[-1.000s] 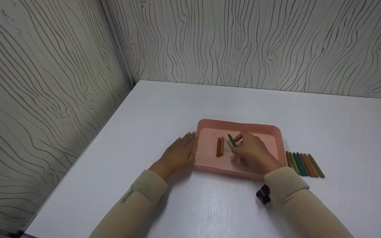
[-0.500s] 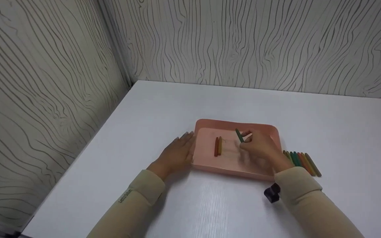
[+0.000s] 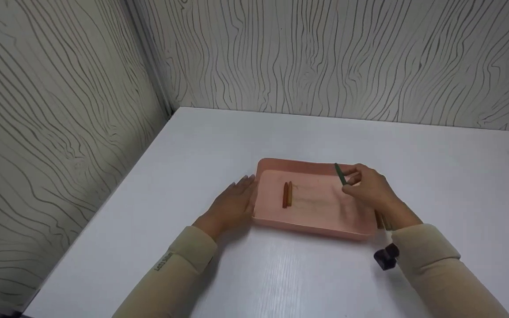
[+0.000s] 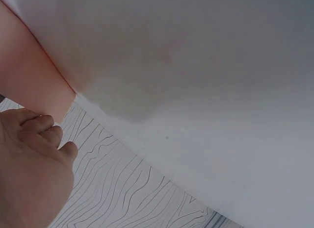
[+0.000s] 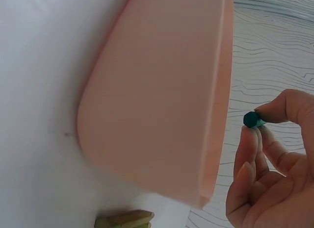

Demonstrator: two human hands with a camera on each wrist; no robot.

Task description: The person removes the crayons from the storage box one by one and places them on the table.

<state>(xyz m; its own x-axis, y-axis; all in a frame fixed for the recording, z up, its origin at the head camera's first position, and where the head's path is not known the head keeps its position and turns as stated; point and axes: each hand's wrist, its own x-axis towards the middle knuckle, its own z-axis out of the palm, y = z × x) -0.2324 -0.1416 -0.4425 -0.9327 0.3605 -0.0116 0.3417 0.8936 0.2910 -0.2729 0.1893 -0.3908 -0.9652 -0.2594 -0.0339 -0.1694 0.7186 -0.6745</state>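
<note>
A green crayon (image 3: 340, 174) is pinched between the thumb and fingers of my right hand (image 3: 371, 187), raised over the right part of a pink tray (image 3: 316, 227). In the right wrist view the blunt end of the green crayon (image 5: 251, 120) points at the camera, beyond the tray's wall (image 5: 157, 90). My left hand (image 3: 231, 203) lies with straight fingers against the tray's left side. Inside the tray, left of its middle, a red-brown crayon (image 3: 285, 194) and an orange-yellow crayon (image 3: 290, 194) lie side by side.
Crayons (image 3: 382, 221) lie on the white table (image 3: 254, 274) just right of the tray, mostly hidden under my right forearm. A black wrist-worn device (image 3: 386, 257) hangs at the right sleeve. Patterned walls (image 3: 307, 57) stand behind and to the left.
My right hand has lifted the green crayon from near the two lying crayons and carried it rightward toward the tray's right edge. The left hand stays at the tray's left side.
</note>
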